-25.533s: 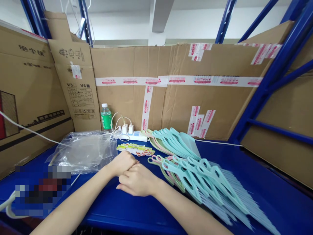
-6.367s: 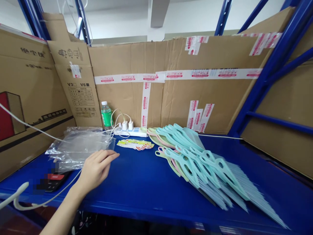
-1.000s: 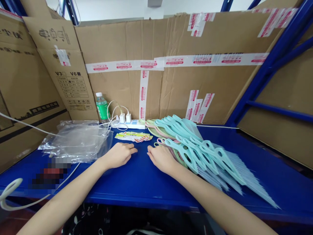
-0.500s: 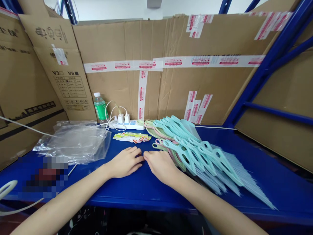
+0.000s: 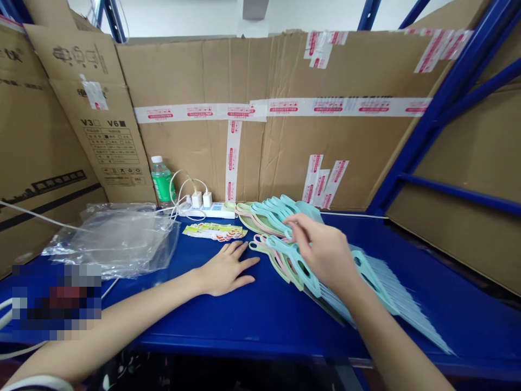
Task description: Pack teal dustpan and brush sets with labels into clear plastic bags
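Note:
My left hand (image 5: 228,270) lies flat on the blue table (image 5: 228,320) with its fingers spread, holding nothing. Above the pile of light blue brushes (image 5: 376,277) is my right hand (image 5: 325,247), its fingers curled and thumb close to the index finger; whether it grips anything is hidden. Green and pink brush handles (image 5: 271,255) fan out between the two hands. Behind them lie dustpans (image 5: 260,217) in green, pink and light blue. Printed cards (image 5: 214,231) are spread just beyond my left hand.
Clear plastic bags (image 5: 126,239) lie at the left. A green-labelled bottle (image 5: 163,182) and a white power strip (image 5: 220,210) with chargers and cables stand at the back, before a taped cardboard wall (image 5: 183,70). A blue metal frame (image 5: 439,108) rises at the right.
My right hand has moved right and up, from beside my left hand to over the brushes. My left hand has shifted slightly right and spread its fingers. The view has shifted a little.

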Demonstrator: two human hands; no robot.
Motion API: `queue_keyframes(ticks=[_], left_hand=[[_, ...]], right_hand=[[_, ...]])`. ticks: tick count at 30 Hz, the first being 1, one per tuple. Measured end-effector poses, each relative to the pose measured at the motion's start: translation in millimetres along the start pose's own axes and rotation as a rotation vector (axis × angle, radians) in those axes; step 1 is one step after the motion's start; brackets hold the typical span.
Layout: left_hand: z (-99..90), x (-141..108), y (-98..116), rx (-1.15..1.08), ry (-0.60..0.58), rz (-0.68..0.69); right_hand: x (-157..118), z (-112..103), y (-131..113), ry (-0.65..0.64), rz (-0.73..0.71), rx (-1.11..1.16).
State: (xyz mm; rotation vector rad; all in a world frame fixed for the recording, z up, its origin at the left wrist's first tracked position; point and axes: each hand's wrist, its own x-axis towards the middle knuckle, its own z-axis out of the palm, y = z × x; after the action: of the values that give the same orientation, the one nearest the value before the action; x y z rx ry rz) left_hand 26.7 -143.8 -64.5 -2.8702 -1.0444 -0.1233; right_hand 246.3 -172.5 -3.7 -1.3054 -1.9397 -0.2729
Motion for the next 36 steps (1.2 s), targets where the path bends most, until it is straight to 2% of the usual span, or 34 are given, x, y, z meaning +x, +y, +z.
queue_keyframes(ticks=[3,5,9,12,17,21,24,26,28,30,32,34,36], left_hand=[[0.4,12,6,-0.022,-0.042,-0.039],[-0.3,17,9,-0.04,-0.074,-0.069],[-1.2,23,15,-0.056,-0.103,-0.125],[-0.7,25,18,-0.051,-0.114,-0.148],[-2.5,31,19,-0.071,-0.082,-0.135],[-1.7,36,21,-0.054,-0.065,-0.105],[1.2,38,17,-0.033,-0.014,-0.046],[-1.1,40,8,-0.046,0.027,0.041],[-11.5,44,-4,-0.06,0.022,0.16],[-31.1,53,-17,-0.025,-0.064,0.246],[-56.3,69,-26,0.102,-0.131,0.189],[-79.7,90,-30,0.203,-0.053,0.091],[-94.5,112,-30,0.276,0.02,0.037]], right_hand=[[-11,-14,32,0.179,0.027,-0.011],[-20,-25,55,0.216,0.079,-0.04],[-39,-38,99,0.154,0.128,-0.04],[-54,-36,121,0.037,0.13,-0.055],[-69,-26,131,-0.153,0.146,0.033],[-73,-26,133,-0.268,0.174,0.146],[-76,-29,135,-0.329,0.148,0.195],[-77,-30,135,-0.345,0.137,0.208],[-76,-30,135,-0.341,0.135,0.219],[-76,-29,135,-0.328,0.131,0.226],[-75,-28,135,-0.302,0.146,0.23],[-75,-27,135,-0.284,0.173,0.232],[-76,-27,134,-0.28,0.196,0.237]])
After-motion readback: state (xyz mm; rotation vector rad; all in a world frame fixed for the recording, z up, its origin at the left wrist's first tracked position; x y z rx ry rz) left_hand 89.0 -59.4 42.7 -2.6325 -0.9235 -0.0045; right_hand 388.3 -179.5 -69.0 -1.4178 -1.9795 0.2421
